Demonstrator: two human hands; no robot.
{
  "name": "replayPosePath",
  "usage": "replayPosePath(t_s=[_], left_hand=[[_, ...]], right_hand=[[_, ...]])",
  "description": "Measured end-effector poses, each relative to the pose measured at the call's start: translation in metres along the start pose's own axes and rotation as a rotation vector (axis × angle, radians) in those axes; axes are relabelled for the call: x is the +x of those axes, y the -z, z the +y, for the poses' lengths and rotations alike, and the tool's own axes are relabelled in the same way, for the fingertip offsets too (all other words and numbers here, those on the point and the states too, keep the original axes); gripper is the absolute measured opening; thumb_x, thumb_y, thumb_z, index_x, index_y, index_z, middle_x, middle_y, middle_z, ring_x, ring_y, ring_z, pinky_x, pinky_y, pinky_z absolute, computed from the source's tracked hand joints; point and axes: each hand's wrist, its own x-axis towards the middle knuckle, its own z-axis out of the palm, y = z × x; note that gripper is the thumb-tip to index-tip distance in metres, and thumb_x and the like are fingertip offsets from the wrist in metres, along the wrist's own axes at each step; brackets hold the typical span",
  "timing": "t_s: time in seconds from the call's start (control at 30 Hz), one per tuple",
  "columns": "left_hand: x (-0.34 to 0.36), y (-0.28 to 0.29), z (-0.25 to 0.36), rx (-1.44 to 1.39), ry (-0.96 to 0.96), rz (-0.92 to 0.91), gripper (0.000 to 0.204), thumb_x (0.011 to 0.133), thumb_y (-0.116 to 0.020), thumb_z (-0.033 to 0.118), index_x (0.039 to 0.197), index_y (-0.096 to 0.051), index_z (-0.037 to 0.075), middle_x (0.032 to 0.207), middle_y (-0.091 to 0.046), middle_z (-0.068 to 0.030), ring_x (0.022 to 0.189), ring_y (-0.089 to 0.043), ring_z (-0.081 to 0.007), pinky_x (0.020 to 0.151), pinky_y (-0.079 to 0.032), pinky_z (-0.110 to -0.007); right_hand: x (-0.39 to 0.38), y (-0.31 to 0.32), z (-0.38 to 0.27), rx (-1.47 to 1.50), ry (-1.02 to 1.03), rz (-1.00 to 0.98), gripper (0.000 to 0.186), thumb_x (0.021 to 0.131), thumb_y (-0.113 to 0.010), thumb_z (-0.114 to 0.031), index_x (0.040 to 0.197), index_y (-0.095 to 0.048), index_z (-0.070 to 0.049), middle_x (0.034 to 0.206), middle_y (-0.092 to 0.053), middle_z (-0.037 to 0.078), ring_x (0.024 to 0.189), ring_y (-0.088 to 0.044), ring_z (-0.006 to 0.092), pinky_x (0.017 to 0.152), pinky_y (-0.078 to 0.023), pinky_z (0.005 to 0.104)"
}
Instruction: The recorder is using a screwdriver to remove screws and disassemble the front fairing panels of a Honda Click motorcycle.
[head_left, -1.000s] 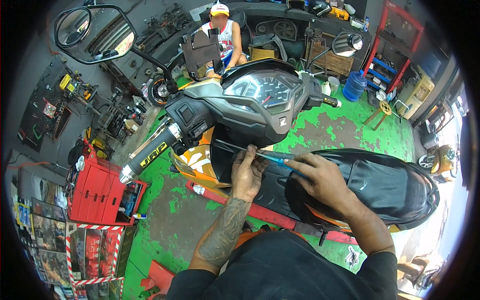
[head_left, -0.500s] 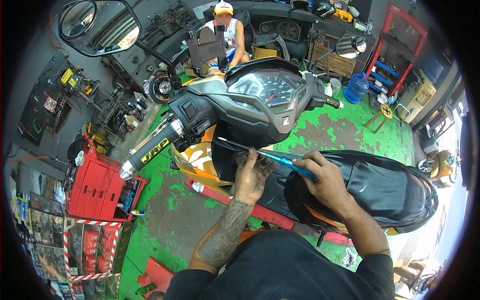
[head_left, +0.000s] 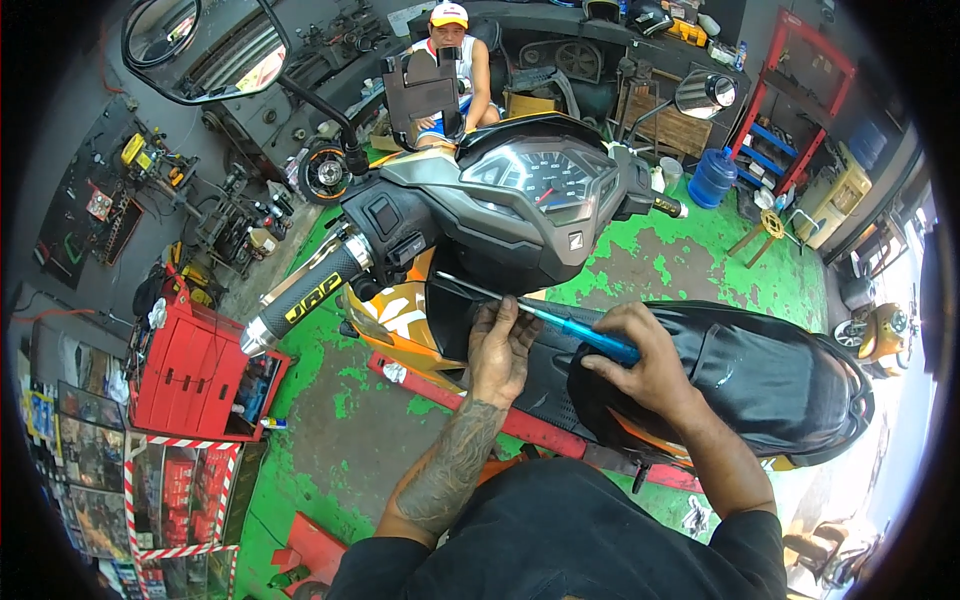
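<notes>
A long screwdriver with a translucent blue handle (head_left: 598, 340) lies aslant in front of me, its thin metal shaft pointing left at the scooter's inner leg panel (head_left: 452, 312). Round the handle end curl the fingers of my right hand (head_left: 652, 362). My left hand (head_left: 500, 358), palm up, pinches the shaft between thumb and fingers, just below the handlebar cover (head_left: 500, 232). The tip reaches the area under the left grip (head_left: 316, 292); whether it sits in a screw is too small to tell. The black seat (head_left: 765, 380) extends to the right of my right hand.
The scooter stands over a red lift rail (head_left: 545, 432). Left are a red tool cabinet (head_left: 190, 375) and a display rack (head_left: 185, 490). Beyond the handlebar a person (head_left: 478, 85) in a cap sits. A blue water jug (head_left: 712, 178) and a stool (head_left: 765, 232) stand at far right.
My right fingers have shifted on the blue handle, which has turned and moved slightly right and down. My left hand stays on the shaft.
</notes>
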Motion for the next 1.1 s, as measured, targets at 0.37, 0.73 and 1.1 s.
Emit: replayPosePath(t_s=[0.37, 0.73, 1.1], left_hand=[[-0.005, -0.001, 0.0, -0.016, 0.082, 0.015, 0.018, 0.101, -0.067, 0.024, 0.114, -0.065, 0.011, 0.106, -0.069, -0.0016, 0.104, -0.068, -0.0158, 0.082, -0.06, -0.032], [-0.004, -0.004, -0.002, 0.007, -0.058, 0.018, 0.02, 0.102, -0.066, 0.02, 0.118, -0.062, 0.009, 0.109, -0.07, -0.0051, 0.102, -0.069, -0.0175, 0.085, -0.061, -0.034], [0.004, -0.006, -0.001, 0.0, 0.076, 0.014, 0.022, 0.098, -0.07, 0.035, 0.102, -0.062, 0.014, 0.094, -0.066, -0.0005, 0.09, -0.069, -0.0167, 0.083, -0.062, -0.036]], right_hand=[[-0.011, -0.011, 0.0, 0.216, -0.286, -0.023, 0.031, 0.086, -0.079, -0.013, 0.111, -0.066, 0.0, 0.104, -0.069, 0.013, 0.094, -0.068, 0.0263, 0.082, -0.054, 0.0388], [-0.001, 0.007, -0.008, 0.804, -0.896, -0.156, 0.035, 0.099, -0.068, -0.024, 0.122, -0.059, 0.002, 0.097, -0.071, 0.008, 0.076, -0.068, 0.0154, 0.069, -0.056, 0.0299], [0.008, 0.015, -0.003, 0.071, -0.057, -0.036, 0.028, 0.082, -0.078, -0.005, 0.109, -0.07, -0.005, 0.115, -0.07, 0.013, 0.108, -0.064, 0.0334, 0.093, -0.051, 0.0414]])
